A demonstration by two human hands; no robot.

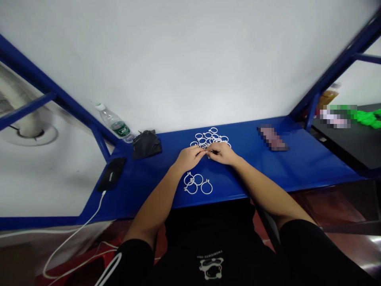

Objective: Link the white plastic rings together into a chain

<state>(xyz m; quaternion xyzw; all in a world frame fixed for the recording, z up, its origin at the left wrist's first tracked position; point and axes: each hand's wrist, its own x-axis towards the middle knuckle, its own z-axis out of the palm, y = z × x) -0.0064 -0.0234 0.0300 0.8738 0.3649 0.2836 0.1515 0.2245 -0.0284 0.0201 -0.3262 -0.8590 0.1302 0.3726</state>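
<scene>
My left hand (190,155) and my right hand (222,153) meet fingertip to fingertip on the blue table (297,163). Both are closed in a pinch on a small white ring (207,152) between them. Just beyond the fingers lies a pile of several white plastic rings (210,138). A smaller group of white rings (198,183) lies nearer to me, between my forearms and close to the table's front edge.
A plastic water bottle (114,124) lies at the back left beside a crumpled black bag (146,143). A black phone (111,173) with a white cable (74,234) sits at the left edge. A blurred pinkish object (272,138) lies to the right. Blue frame bars rise on both sides.
</scene>
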